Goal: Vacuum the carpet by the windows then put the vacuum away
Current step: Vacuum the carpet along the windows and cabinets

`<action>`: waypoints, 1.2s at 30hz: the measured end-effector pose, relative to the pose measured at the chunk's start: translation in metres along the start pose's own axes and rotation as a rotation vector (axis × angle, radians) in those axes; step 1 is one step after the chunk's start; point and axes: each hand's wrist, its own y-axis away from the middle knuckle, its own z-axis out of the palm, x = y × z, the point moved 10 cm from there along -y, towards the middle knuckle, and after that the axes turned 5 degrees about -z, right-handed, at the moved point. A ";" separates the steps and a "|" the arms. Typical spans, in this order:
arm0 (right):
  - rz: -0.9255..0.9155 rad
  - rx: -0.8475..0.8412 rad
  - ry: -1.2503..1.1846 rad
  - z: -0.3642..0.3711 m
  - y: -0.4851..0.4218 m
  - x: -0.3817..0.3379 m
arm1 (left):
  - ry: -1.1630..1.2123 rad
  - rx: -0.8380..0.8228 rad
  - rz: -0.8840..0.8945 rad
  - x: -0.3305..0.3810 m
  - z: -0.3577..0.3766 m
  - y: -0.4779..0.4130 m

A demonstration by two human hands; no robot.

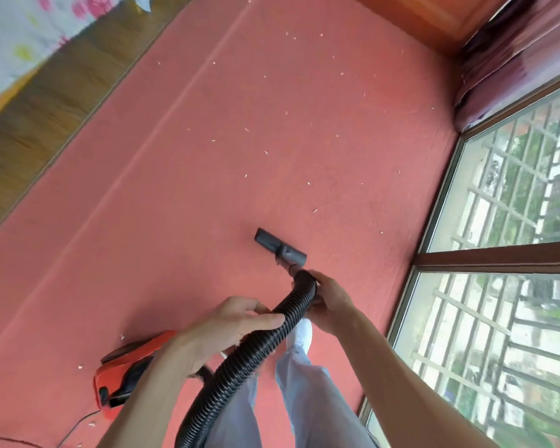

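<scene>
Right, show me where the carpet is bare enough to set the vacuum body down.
Bare carpet lies left of the nozzle, between it and the wooden panel, ahead of the red vacuum body. Ahead of the nozzle, toward the curtain, white scraps dot it. Crowded near the legs, where left hand and right hand grip the hose.

Ahead and left of your left hand (227, 331) runs a brown wood-grain bed board (46, 101), with a white floral bedsheet (20, 30) beyond it. Far ahead, right of your right hand (330, 295), a purple curtain (514, 59) hangs beside an orange-brown wooden cabinet (427, 17). Pale blue trouser legs (304, 399) show beneath both.
</scene>
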 end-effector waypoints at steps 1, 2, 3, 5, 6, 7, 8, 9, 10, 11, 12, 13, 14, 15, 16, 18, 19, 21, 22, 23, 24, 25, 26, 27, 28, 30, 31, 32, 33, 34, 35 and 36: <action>0.002 0.006 -0.010 0.001 0.015 -0.008 | -0.042 -0.028 0.007 0.010 0.005 0.014; -0.003 0.022 -0.016 0.003 0.029 -0.016 | -0.073 -0.047 0.011 0.019 0.009 0.026; -0.013 0.034 -0.017 0.007 0.045 -0.026 | -0.101 -0.053 0.011 0.028 0.012 0.039; -0.040 0.031 -0.014 0.017 0.081 -0.048 | -0.162 -0.054 0.001 0.045 0.019 0.064; -0.053 0.022 -0.027 0.023 0.098 -0.059 | -0.186 -0.056 -0.006 0.053 0.021 0.076; -0.070 0.004 -0.058 0.029 0.114 -0.069 | -0.201 -0.060 -0.009 0.060 0.022 0.087; -0.087 -0.014 -0.089 0.034 0.125 -0.078 | -0.207 -0.068 -0.009 0.066 0.023 0.095; -0.107 -0.037 -0.109 0.038 0.133 -0.086 | -0.209 -0.068 0.000 0.073 0.022 0.102; -0.130 -0.060 -0.110 0.043 0.142 -0.095 | -0.216 -0.059 0.018 0.081 0.021 0.107; -0.153 -0.082 -0.118 0.047 0.149 -0.104 | -0.230 -0.045 0.039 0.091 0.019 0.111; -0.180 -0.102 -0.130 0.050 0.156 -0.114 | -0.246 -0.034 0.056 0.102 0.020 0.116; -0.205 -0.131 -0.141 0.053 0.163 -0.125 | -0.267 -0.024 0.070 0.113 0.020 0.121; -0.230 -0.158 -0.148 0.055 0.171 -0.138 | -0.291 -0.009 0.084 0.125 0.020 0.125; -0.254 -0.185 -0.165 0.057 0.178 -0.151 | -0.313 0.007 0.100 0.137 0.020 0.129; -0.279 -0.213 -0.183 0.059 0.186 -0.165 | -0.333 0.022 0.115 0.149 0.019 0.132; -0.317 -0.272 -0.189 0.064 0.200 -0.191 | -0.382 0.041 0.149 0.172 0.021 0.137; -0.331 -0.300 -0.182 0.067 0.208 -0.202 | -0.398 0.048 0.165 0.183 0.022 0.139; -0.349 -0.338 -0.169 0.070 0.217 -0.222 | -0.406 0.067 0.188 0.199 0.026 0.140; -0.355 -0.357 -0.164 0.071 0.220 -0.231 | -0.407 0.083 0.200 0.206 0.028 0.140; -0.360 -0.376 -0.160 0.071 0.223 -0.240 | -0.408 0.101 0.213 0.213 0.031 0.139; -0.364 -0.393 -0.155 0.070 0.225 -0.249 | -0.409 0.116 0.228 0.221 0.034 0.139; -0.366 -0.403 -0.146 0.069 0.227 -0.258 | -0.411 0.126 0.240 0.228 0.038 0.139; -0.365 -0.408 -0.134 0.068 0.228 -0.266 | -0.414 0.131 0.251 0.235 0.042 0.140; -0.364 -0.409 -0.121 0.066 0.229 -0.274 | -0.416 0.138 0.263 0.242 0.046 0.141; -0.361 -0.410 -0.105 0.062 0.230 -0.282 | -0.416 0.153 0.276 0.250 0.052 0.141; -0.350 -0.412 -0.082 0.055 0.229 -0.298 | -0.404 0.189 0.305 0.265 0.061 0.140; -0.347 -0.413 -0.078 0.050 0.227 -0.306 | -0.400 0.201 0.320 0.272 0.067 0.139; -0.345 -0.416 -0.078 0.045 0.226 -0.313 | -0.399 0.208 0.335 0.280 0.075 0.137; -0.343 -0.417 -0.078 0.040 0.225 -0.320 | -0.398 0.216 0.347 0.287 0.082 0.136; -0.334 -0.412 -0.083 0.035 0.222 -0.325 | -0.392 0.223 0.356 0.293 0.089 0.133; -0.322 -0.401 -0.092 0.030 0.219 -0.330 | -0.383 0.227 0.358 0.298 0.095 0.130; -0.308 -0.393 -0.099 0.025 0.215 -0.333 | -0.375 0.224 0.360 0.301 0.101 0.127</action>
